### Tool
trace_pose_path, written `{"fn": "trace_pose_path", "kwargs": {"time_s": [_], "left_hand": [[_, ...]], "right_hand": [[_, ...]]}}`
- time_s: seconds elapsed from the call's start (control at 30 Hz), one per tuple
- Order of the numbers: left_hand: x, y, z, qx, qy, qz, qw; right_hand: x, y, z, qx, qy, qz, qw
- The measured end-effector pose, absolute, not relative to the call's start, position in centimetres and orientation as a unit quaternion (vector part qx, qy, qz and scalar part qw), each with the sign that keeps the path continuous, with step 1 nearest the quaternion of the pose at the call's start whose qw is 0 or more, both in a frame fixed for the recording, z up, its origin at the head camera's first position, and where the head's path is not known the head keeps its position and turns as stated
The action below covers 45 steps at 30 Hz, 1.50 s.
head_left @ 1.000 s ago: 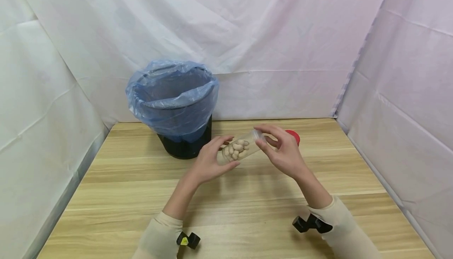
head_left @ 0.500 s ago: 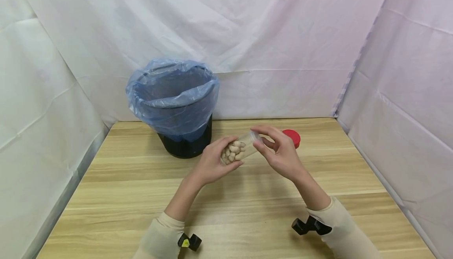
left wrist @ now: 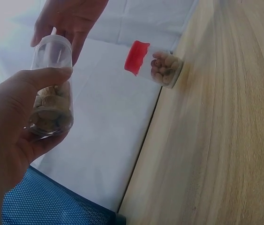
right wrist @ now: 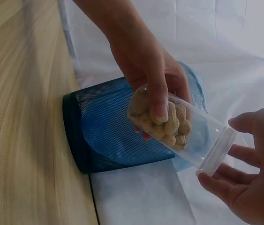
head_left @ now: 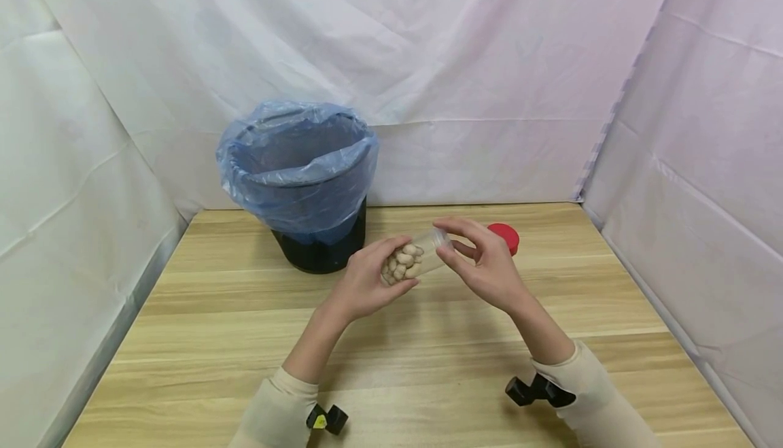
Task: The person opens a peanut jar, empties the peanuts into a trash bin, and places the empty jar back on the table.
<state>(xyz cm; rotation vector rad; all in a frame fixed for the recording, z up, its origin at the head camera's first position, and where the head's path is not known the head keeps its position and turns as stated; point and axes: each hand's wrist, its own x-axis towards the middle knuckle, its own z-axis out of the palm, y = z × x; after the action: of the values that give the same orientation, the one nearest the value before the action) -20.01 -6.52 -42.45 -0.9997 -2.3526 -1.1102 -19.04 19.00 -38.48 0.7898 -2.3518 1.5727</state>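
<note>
Since a second ago, the jar [head_left: 431, 253] has sunk deeper into your left hand [head_left: 370, 278], its peanuts [head_left: 402, 263] showing nearer your palm; more of the red lid [head_left: 504, 238] shows beyond your right hand [head_left: 489, 266]. The jar is above the table [head_left: 416, 380], right of the bin [head_left: 330, 252]. Its long axis slants from base at left, clear end raised rightward. Your left fingers curl around the base; your right fingertips pinch the clear end.
</note>
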Motion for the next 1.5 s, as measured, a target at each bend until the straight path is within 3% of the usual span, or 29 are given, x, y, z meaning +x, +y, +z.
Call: {"fn": "trace_pose_path", "kwargs": {"time_s": [0.5, 0.97, 1.3, 1.5], "left_hand": [[-19.6, -6.5, -41.4, -0.355, -0.862, -0.299, 0.203], [-19.4, -6.6, -41.3, -0.369, -0.854, -0.303, 0.209], [-19.5, -6.9, -41.2, -0.364, -0.847, -0.348, 0.169], [-19.5, -7.0, -41.2, -0.358, -0.848, -0.351, 0.173]], "right_hand": [[-18.7, 19.7, -37.8, 0.171, -0.839, 0.514, 0.039], [-18.7, 19.8, -37.5, 0.185, -0.841, 0.509, 0.008], [-18.7, 19.7, -37.5, 0.230, -0.801, 0.553, 0.003], [-18.8, 19.7, -37.4, 0.255, -0.780, 0.572, -0.003]]}}
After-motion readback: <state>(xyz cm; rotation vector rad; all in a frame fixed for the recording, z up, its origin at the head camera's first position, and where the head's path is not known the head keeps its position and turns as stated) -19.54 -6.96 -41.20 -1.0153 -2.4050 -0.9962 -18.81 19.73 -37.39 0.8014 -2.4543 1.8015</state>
